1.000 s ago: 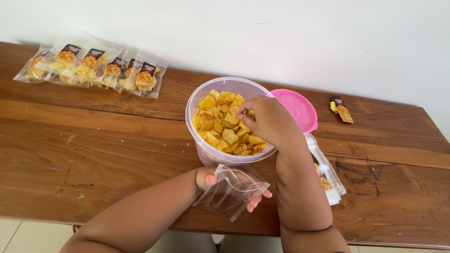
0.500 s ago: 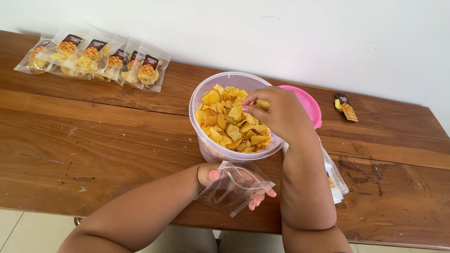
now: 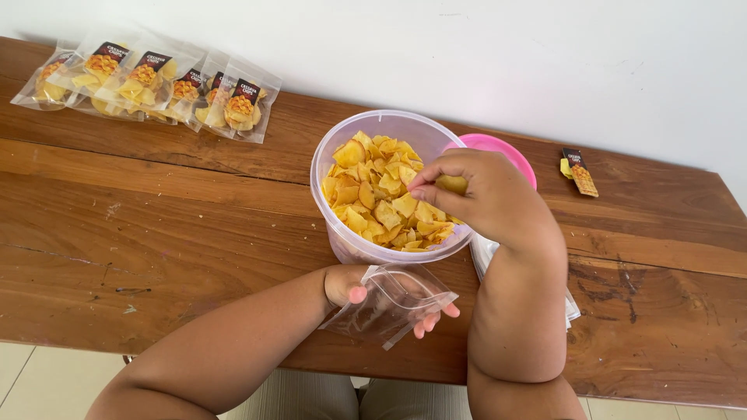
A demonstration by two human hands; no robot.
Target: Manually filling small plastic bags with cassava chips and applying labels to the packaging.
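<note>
Lifted slightly since half a second ago, the right hand (image 3: pixel 486 194) now hangs over the near right part of the round clear plastic tub (image 3: pixel 342 233), its fingers curled shut around a small pinch of thin yellow chips (image 3: pixel 451 184), one of which shows between thumb and fingertips. Below and nearer the table's front edge, the left hand (image 3: pixel 366 292) keeps its place, thumb and fingers pinched on the mouth of a small clear zip-top plastic pouch (image 3: pixel 397 303), held open and tilted just in front of the tub; the pouch looks empty, though its far corner is hard to read. Heaped yellow chips (image 3: pixel 373 198) fill the tub, which stands near the middle of the long brown wooden table (image 3: pixel 156 225). Behind the right hand, a round pink plastic lid (image 3: pixel 498 145) lies touching the tub's far right side, largely hidden by the wrist. Under the right forearm, a stack of flat clear pouches (image 3: pixel 482 253) shows only at its edges. Farther right, near the white wall (image 3: pixel 545 62), one small dark printed label card (image 3: pixel 580 171) lies alone beside a stray chip. At the table's far left corner, a row of filled clear pouches with dark labels (image 3: pixel 156 85) overlaps along the wall, well apart from both hands.
</note>
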